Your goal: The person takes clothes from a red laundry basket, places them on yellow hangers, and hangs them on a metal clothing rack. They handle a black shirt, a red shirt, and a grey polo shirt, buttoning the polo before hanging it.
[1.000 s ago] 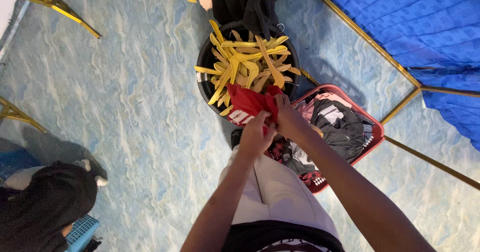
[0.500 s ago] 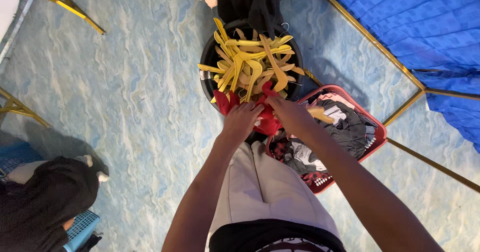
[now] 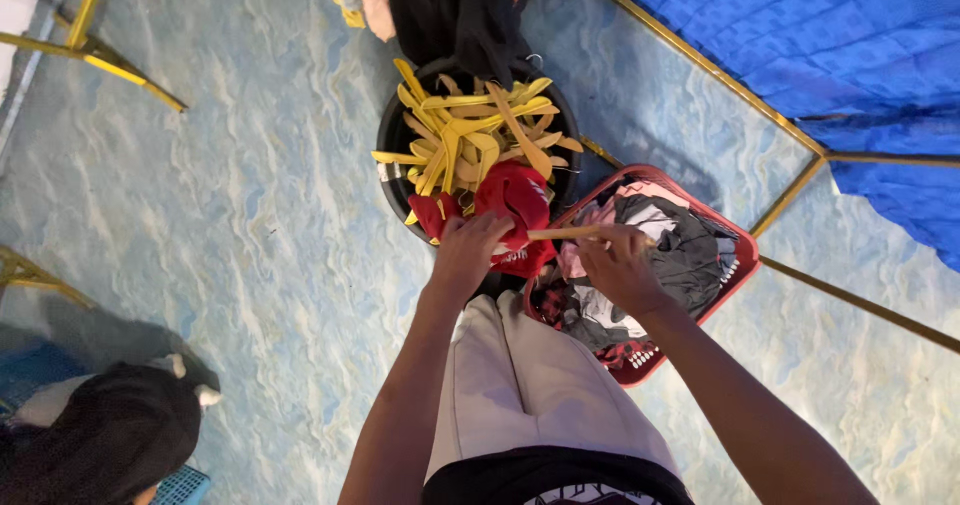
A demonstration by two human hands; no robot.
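My left hand (image 3: pixel 468 253) grips a red garment (image 3: pixel 512 203) that hangs over the near rim of a black bucket (image 3: pixel 392 170). The bucket is filled with several yellow hangers (image 3: pixel 470 135). My right hand (image 3: pixel 618 267) holds one pale hanger (image 3: pixel 563 233) by its arm, the hanger's end reaching into the red garment. Both hands are over the gap between the bucket and a red laundry basket (image 3: pixel 738 265) that holds dark and light clothes (image 3: pixel 680 255). My pale shorts (image 3: pixel 530 385) fill the bottom centre.
Dark clothes (image 3: pixel 460 5) hang above the bucket. A blue tarp (image 3: pixel 800 35) on a yellow frame (image 3: pixel 790 190) lies to the right. Yellow frame legs (image 3: pixel 95 50) stand at the far left. A dark bundle (image 3: pixel 100 435) sits at the lower left on the patterned blue floor.
My hands have drawn apart. The right hand moved right and now holds a pale hanger, while the left hand keeps its grip on the red garment by the bucket.
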